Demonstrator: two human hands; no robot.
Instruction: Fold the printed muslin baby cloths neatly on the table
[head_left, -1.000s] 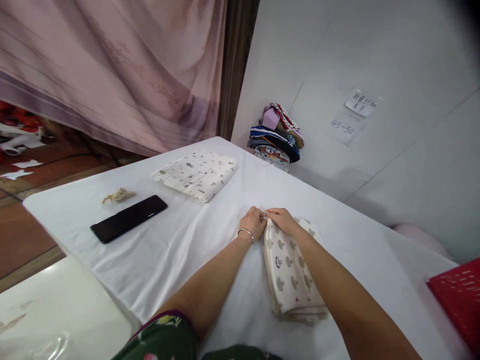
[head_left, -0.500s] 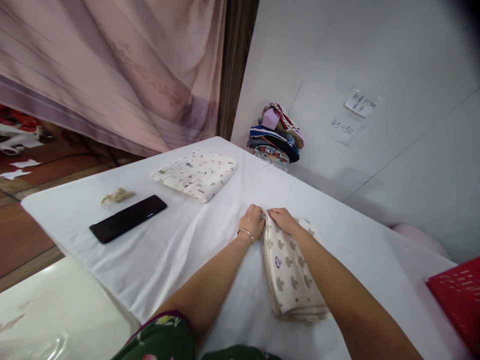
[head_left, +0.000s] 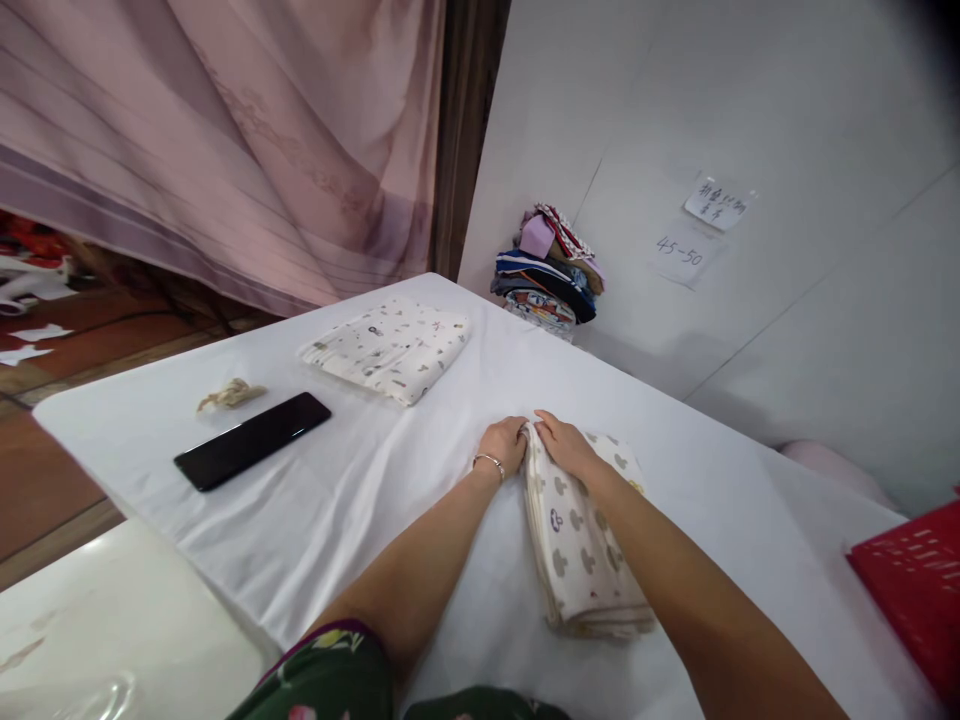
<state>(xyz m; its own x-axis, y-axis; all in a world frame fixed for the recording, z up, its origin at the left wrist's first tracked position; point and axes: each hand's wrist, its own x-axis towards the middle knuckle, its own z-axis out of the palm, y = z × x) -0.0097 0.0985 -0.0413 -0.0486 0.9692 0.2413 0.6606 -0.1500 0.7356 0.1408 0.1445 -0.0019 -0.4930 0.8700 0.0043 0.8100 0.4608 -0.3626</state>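
A folded white cloth (head_left: 577,540) with grey-beige mushroom-like prints and several layers lies in front of me. My left hand (head_left: 504,447), a thin bracelet at its wrist, is closed on the cloth's far left corner. Its fingertips are partly hidden by the fabric. On top of the cloth's far edge rests my right hand (head_left: 566,447), fingers stretched toward that same corner. My right forearm covers part of the cloth's right side.
Another folded printed cloth (head_left: 390,345) lies farther back on the white-covered table (head_left: 420,480). Left of it are a black phone (head_left: 253,440) and a small beige bundle (head_left: 231,394). Piled fabrics (head_left: 550,270) stand by the wall; a red basket (head_left: 911,590) is at right.
The fingers of my right hand have loosened from the corner and lie flatter on the cloth. My left hand keeps its hold. The view has shifted slightly.
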